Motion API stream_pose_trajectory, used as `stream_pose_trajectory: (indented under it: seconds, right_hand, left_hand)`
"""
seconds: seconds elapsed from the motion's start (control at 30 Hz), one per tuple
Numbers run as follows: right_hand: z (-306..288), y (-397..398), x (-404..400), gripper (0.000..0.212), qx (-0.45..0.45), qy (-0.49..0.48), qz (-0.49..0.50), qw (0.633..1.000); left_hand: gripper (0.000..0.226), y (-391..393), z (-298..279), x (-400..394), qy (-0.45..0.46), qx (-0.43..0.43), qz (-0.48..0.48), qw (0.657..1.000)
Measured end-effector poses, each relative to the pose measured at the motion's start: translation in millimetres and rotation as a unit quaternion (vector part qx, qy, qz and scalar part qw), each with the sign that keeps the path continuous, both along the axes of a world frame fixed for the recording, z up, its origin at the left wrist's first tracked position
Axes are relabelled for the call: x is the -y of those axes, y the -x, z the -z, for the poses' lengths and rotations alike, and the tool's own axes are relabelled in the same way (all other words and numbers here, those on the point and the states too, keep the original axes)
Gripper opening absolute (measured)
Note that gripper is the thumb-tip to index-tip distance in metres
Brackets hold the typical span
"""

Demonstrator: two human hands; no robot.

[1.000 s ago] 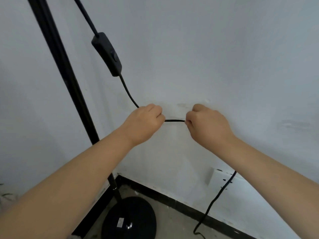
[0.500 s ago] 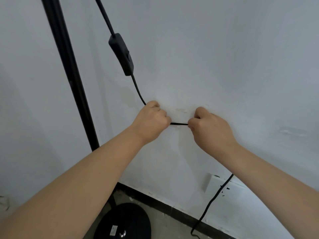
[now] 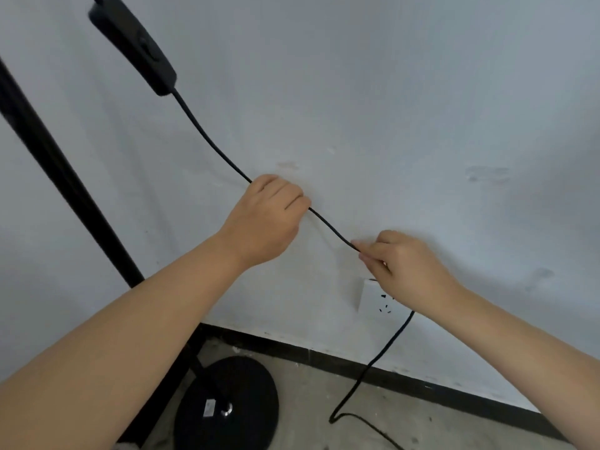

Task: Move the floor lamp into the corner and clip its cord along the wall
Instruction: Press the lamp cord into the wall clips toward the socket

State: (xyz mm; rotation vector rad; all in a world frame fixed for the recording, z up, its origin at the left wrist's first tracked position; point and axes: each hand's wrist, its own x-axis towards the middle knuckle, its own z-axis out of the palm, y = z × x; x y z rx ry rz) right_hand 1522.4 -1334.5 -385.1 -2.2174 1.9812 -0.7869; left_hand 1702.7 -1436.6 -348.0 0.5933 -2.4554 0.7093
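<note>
The black floor lamp stands at the left: its pole slants up from a round base on the floor by the corner. Its black cord runs down from an inline switch at top left. My left hand is closed around the cord close to the white wall. A taut stretch slopes down to my right hand, which pinches the cord lower right. Below that hand the cord drops to the floor. No clip is visible.
A white wall socket sits just under my right hand. A black skirting strip runs along the foot of the wall. The floor is bare concrete, with slack cord lying on it at the lower middle.
My hands have moved apart along the cord; the right hand has dropped down to the right, above the socket. The stretch between them is longer and slopes. The view has tilted down.
</note>
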Motion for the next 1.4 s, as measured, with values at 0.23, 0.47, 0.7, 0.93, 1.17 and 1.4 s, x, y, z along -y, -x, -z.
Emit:
stream_pose_trajectory:
  seconds: [0.23, 0.47, 0.7, 0.93, 1.17, 1.4]
  right_hand:
    - [10.0, 46.7, -32.6, 0.027, 0.420, -0.207, 0.062, 0.881]
    - [-30.3, 89.4, -71.8, 0.029, 0.288, -0.099, 0.147, 0.941]
    - [-61.4, 105.5, -75.2, 0.008, 0.080, 0.041, 0.165, 0.982]
    - [-87.1, 109.2, -69.5, 0.011, -0.002, 0.134, 0.159, 0.978]
    - [-107.2, 106.5, -58.4, 0.013, -0.090, 0.150, 0.151, 0.973]
    - [-115.9, 103.1, -58.4, 0.014, -0.164, 0.130, 0.154, 0.966]
  left_hand:
    - [0.021, 41.9, 12.1, -26.4, -0.081, 0.039, 0.117, 0.989]
    - [0.032, 79.1, 7.0, -48.3, -0.137, -0.041, 0.119, 0.983]
    - [0.009, 119.3, -12.0, -68.5, -0.133, -0.069, 0.101, 0.984]
    - [0.010, 143.0, -28.5, -79.4, -0.164, -0.147, 0.000, 0.975]
    - [0.010, 149.5, -37.3, -80.3, -0.114, -0.122, -0.015, 0.986]
    - [0.016, 153.8, -35.1, -74.8, -0.128, -0.136, -0.074, 0.980]
